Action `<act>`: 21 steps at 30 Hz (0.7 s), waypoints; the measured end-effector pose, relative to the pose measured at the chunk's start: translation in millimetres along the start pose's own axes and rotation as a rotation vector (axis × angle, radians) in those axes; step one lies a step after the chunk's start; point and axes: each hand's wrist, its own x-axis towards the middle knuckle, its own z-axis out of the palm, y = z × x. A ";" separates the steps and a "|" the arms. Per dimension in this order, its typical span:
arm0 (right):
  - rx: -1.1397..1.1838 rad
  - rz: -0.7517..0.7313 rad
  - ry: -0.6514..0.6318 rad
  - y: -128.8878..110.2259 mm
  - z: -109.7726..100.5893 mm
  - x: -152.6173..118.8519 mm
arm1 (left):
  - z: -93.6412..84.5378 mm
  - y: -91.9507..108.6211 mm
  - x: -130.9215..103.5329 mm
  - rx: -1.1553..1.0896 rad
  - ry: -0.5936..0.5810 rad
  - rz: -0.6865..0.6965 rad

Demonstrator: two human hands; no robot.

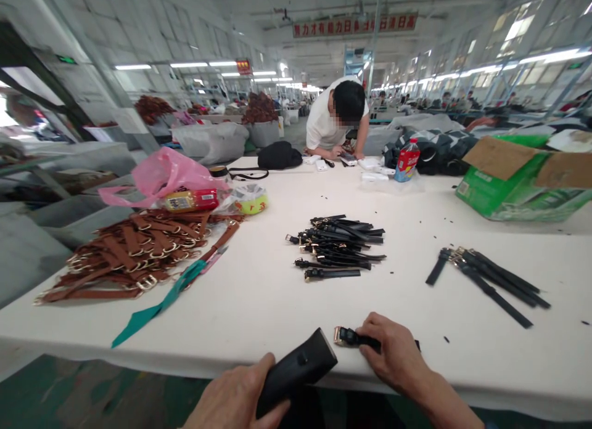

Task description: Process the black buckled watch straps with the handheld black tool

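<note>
My left hand (235,395) is wrapped round a black handheld device (300,364) shaped like a hair clipper. It has a small switch on its side, and its wide end points up and right. At the near edge of the white table, my right hand (395,352) closes on a short black strap (351,337) with a gold buckle. The buckle sticks out to the left, close to the device's tip but apart from it. Beyond both hands lies a pile of black straps (342,241). Farther right is a smaller bunch of black straps (494,278).
Brown buckled straps (134,250) heap at the left, beside a teal ribbon (161,306), a red can (201,200) and a pink bag (166,170). A green carton (504,176) and a bottle (407,161) stand at the far right. A person (340,118) leans over the table's far edge.
</note>
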 end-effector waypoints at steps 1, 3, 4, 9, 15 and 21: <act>0.003 0.000 -0.003 0.8 -0.7 -0.3 | -1.4 2.5 2.2 0.009 0.001 0.021; 0.009 -0.004 -0.004 2.1 -1.1 -1.0 | -5.0 8.6 7.6 0.038 0.010 0.057; 0.013 -0.009 -0.003 2.8 -1.2 -1.4 | -7.1 12.3 10.8 0.060 0.018 0.073; 0.049 -0.058 0.003 6.5 -2.5 -2.8 | -21.5 34.2 31.8 0.195 0.039 0.193; 0.104 -0.101 0.046 16.7 -1.6 -3.8 | -35.8 52.3 52.2 0.296 -0.027 0.256; 0.183 -0.115 0.087 21.7 2.2 -4.5 | -24.7 58.2 59.1 0.247 -0.006 0.266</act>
